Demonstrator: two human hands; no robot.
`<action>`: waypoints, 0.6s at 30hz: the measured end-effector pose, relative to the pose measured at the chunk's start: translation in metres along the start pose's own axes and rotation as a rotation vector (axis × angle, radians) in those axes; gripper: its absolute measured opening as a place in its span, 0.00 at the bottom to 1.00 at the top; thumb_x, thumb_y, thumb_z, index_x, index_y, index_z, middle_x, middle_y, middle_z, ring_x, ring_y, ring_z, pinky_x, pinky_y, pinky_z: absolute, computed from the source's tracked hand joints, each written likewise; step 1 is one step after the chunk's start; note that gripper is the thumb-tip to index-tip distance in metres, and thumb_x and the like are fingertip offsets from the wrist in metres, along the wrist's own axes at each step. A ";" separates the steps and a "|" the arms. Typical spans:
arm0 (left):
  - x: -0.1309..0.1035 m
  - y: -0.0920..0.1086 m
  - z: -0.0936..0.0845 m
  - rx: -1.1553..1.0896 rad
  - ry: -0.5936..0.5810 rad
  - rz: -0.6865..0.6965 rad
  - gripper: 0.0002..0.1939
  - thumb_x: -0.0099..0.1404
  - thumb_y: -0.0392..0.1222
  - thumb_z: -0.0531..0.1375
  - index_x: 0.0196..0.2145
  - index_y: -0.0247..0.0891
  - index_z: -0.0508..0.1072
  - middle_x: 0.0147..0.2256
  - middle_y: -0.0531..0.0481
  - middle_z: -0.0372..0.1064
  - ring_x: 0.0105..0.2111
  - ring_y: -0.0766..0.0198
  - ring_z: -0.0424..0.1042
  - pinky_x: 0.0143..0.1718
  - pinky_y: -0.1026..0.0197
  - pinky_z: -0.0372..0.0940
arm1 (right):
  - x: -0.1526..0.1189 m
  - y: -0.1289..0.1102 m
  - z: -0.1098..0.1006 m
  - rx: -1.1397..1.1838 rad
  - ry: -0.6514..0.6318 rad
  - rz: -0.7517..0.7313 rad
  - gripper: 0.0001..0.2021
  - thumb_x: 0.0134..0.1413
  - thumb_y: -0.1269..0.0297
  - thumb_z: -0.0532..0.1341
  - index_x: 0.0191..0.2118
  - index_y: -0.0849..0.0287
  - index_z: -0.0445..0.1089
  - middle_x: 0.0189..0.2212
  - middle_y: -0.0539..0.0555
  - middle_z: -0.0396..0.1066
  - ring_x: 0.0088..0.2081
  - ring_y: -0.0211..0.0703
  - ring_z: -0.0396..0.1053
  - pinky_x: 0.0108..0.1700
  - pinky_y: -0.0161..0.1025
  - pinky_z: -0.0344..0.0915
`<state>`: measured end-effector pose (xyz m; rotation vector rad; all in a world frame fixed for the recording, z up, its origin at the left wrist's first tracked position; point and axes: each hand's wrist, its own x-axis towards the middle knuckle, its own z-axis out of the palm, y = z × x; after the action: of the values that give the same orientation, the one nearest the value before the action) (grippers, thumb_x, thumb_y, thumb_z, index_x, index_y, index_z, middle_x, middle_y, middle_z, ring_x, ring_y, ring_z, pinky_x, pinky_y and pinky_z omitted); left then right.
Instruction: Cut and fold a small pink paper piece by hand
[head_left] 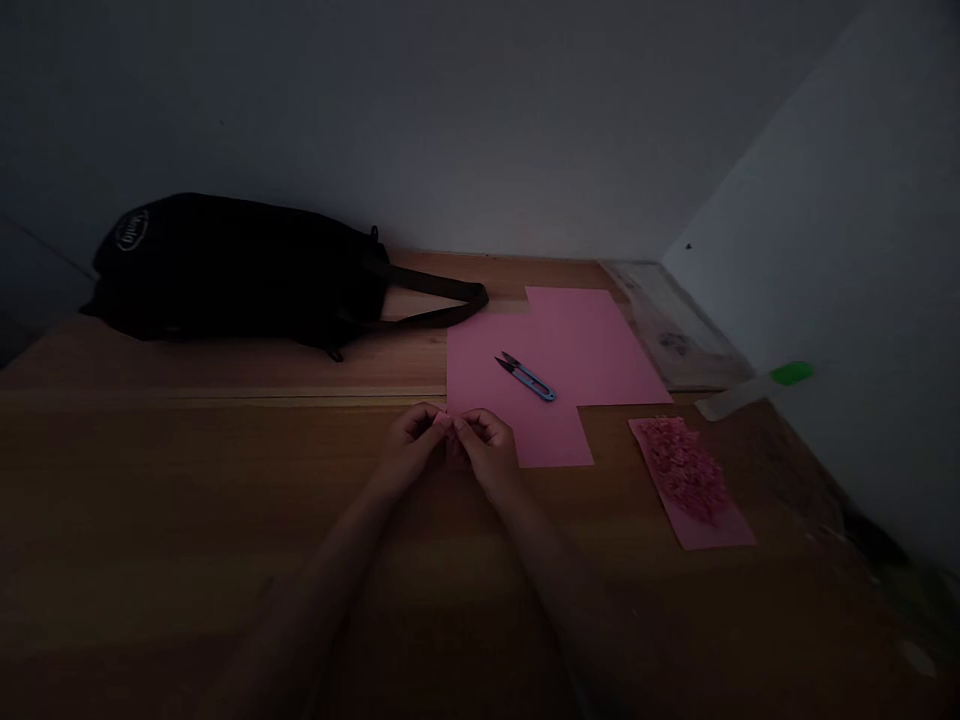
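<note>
A wooden counter (pixel 187 500) stands against a plain grey back wall (pixel 480 130) — a seam runs across its top. At the right, a paler side wall (pixel 862 200) meets the back wall at a slanting corner. The light is dim — the counter's near part sinks into deep shadow.

Here's the left hand (pixel 411 440), fingers curled in, thumb (pixel 437 433) pressed into a pinch, and just beside it the right hand (pixel 489 450) mirrors that grip! The thumb tips point at each other, near together between the hands. Behind them, bare left forearm (pixel 337 560) and right forearm (pixel 559 560) spread apart in a V.
</note>
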<state>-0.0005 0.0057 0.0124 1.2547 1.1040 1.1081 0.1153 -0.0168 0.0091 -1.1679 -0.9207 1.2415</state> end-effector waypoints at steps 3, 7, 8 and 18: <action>-0.001 0.002 0.000 0.016 0.001 -0.013 0.10 0.55 0.45 0.59 0.23 0.35 0.69 0.23 0.54 0.65 0.25 0.68 0.64 0.30 0.66 0.59 | 0.000 -0.001 0.001 -0.003 0.005 0.004 0.09 0.45 0.58 0.60 0.25 0.58 0.64 0.12 0.43 0.62 0.14 0.31 0.59 0.16 0.29 0.56; -0.002 0.003 0.001 -0.003 0.005 -0.028 0.09 0.54 0.44 0.59 0.24 0.35 0.69 0.23 0.54 0.66 0.25 0.69 0.64 0.29 0.66 0.60 | -0.001 -0.004 0.001 0.041 0.024 0.005 0.07 0.43 0.60 0.59 0.24 0.58 0.64 0.12 0.43 0.62 0.14 0.31 0.59 0.16 0.29 0.57; -0.002 0.003 0.002 -0.013 0.010 -0.027 0.09 0.54 0.44 0.59 0.24 0.36 0.69 0.23 0.54 0.66 0.25 0.69 0.65 0.30 0.66 0.60 | -0.001 -0.005 0.001 0.052 0.031 0.008 0.06 0.42 0.61 0.59 0.24 0.58 0.64 0.12 0.43 0.62 0.14 0.31 0.59 0.17 0.29 0.57; -0.001 0.002 0.002 -0.005 0.015 -0.023 0.09 0.54 0.44 0.59 0.23 0.35 0.69 0.24 0.53 0.67 0.26 0.68 0.65 0.30 0.65 0.60 | 0.000 -0.005 0.001 0.004 0.032 0.046 0.06 0.42 0.61 0.59 0.24 0.58 0.64 0.11 0.42 0.61 0.13 0.31 0.58 0.15 0.29 0.56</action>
<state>0.0011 0.0049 0.0145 1.2288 1.1235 1.1035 0.1154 -0.0165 0.0139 -1.2084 -0.8713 1.2575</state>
